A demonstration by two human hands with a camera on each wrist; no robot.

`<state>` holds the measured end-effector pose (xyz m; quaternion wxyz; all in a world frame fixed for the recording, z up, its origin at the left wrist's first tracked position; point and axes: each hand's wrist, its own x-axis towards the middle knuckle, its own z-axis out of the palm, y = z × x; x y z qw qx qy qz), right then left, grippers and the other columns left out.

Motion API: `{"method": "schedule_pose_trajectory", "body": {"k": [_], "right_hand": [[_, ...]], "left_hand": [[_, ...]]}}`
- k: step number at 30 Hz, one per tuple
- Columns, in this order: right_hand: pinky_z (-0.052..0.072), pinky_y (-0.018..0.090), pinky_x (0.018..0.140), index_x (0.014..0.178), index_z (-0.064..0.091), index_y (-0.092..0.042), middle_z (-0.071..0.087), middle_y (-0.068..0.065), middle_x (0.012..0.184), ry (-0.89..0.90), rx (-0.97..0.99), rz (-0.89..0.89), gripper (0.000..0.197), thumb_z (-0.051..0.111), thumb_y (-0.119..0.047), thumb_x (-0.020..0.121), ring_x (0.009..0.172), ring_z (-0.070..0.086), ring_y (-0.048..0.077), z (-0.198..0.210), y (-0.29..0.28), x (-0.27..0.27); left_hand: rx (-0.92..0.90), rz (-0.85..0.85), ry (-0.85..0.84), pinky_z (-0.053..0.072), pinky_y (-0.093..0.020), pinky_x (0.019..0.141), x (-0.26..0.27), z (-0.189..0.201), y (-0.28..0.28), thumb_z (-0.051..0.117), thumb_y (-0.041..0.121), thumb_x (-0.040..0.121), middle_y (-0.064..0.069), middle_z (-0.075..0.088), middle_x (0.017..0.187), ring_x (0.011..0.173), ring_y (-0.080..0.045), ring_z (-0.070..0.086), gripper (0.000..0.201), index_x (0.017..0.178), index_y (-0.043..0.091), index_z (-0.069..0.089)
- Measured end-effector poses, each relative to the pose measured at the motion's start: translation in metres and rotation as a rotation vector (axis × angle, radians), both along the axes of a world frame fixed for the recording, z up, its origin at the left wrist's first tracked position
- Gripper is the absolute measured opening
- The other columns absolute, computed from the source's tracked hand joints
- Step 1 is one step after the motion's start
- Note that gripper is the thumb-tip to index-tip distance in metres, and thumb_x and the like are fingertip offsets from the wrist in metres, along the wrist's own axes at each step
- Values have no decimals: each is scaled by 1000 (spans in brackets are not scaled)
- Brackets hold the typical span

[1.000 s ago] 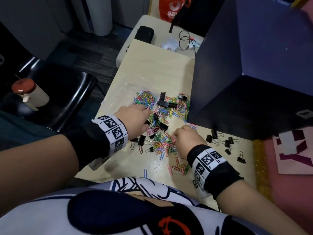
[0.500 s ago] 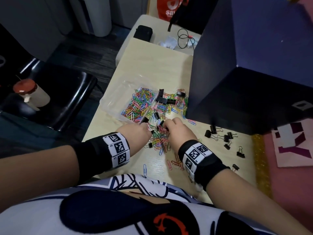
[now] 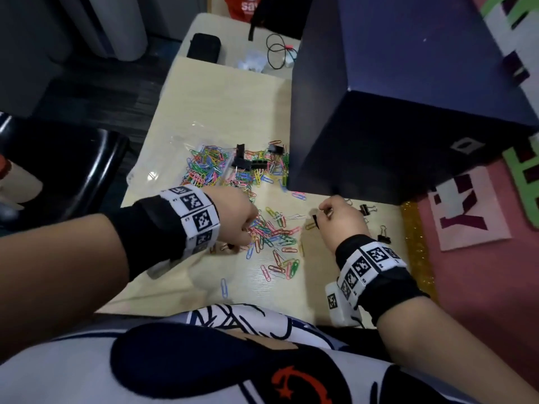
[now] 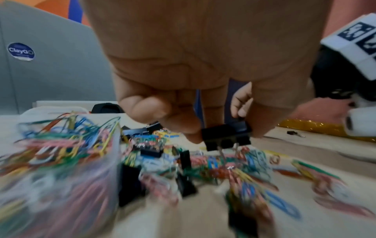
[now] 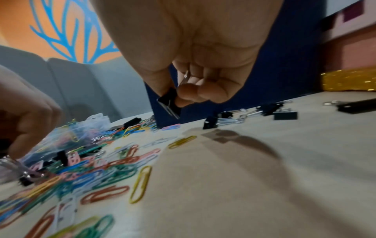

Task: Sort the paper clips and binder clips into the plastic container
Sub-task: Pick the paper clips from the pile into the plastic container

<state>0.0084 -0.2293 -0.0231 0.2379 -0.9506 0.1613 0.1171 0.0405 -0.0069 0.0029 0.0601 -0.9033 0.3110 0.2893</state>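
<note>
My left hand (image 3: 246,233) sits at the near-left edge of the loose coloured paper clip pile (image 3: 274,228). In the left wrist view, my left hand (image 4: 224,134) pinches a black binder clip (image 4: 225,142) just above the pile. To the right of the pile, my right hand (image 3: 319,214) pinches another black binder clip (image 3: 315,222) by its handle, seen close in the right wrist view (image 5: 171,105) and held off the table. The clear plastic container (image 3: 163,170) lies behind the left hand, with paper clips (image 3: 207,167) heaped in it.
A tall dark blue box (image 3: 393,112) stands at the right, close behind the right hand. Several small binder clips (image 3: 368,209) lie along its foot, and bigger ones (image 3: 246,163) beside the container. A black chair (image 3: 73,170) is left of the table (image 3: 233,91).
My right hand has left the pile and moved right toward the blue box with a binder clip. The left hand has stayed at the pile's near-left edge.
</note>
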Motion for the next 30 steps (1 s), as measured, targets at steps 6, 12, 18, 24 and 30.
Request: {"method": "schedule_pose_trajectory", "body": {"k": [6, 12, 18, 24, 30], "right_hand": [[36, 26, 69, 120, 54, -15, 56, 9, 116, -96, -65, -222, 26, 45, -16, 95, 85, 53, 23, 1, -25, -3], [41, 37, 98, 139, 40, -13, 38, 15, 140, -170, -117, -245, 50, 52, -13, 90, 122, 45, 34, -6, -33, -17], [41, 29, 90, 125, 53, -14, 44, 11, 130, -6, -111, 71, 34, 42, -9, 92, 113, 51, 27, -9, -9, -21], [38, 31, 104, 139, 40, -14, 35, 9, 136, 190, -147, 264, 54, 42, -1, 87, 122, 44, 27, -20, 23, -22], [37, 28, 102, 133, 50, -18, 40, 7, 136, 146, -39, 288, 41, 41, -8, 94, 120, 49, 24, -11, 38, -3]], "left_hand": [[-291, 130, -50, 45, -29, 72, 18, 1, -33, 61, 43, 84, 1, 57, 99, 83, -18, 53, 25, 98, 23, 57], [-658, 380, 19, 46, -33, 97, 8, -7, -65, 59, 33, 91, -4, 54, 134, 119, -19, 55, 54, 140, 20, 40], [-271, 166, -26, 47, -38, 96, -1, -23, -47, 51, 24, 91, -4, 48, 132, 116, -26, 51, 46, 136, 22, 45], [-96, 12, -22, 42, -45, 97, -21, -33, -29, 50, 33, 91, 4, 33, 145, 128, -25, 37, 50, 139, 24, 41], [-167, 58, -67, 42, -43, 99, -26, -22, -13, 50, 31, 91, 1, 38, 141, 126, -25, 42, 47, 137, 24, 43]]}}
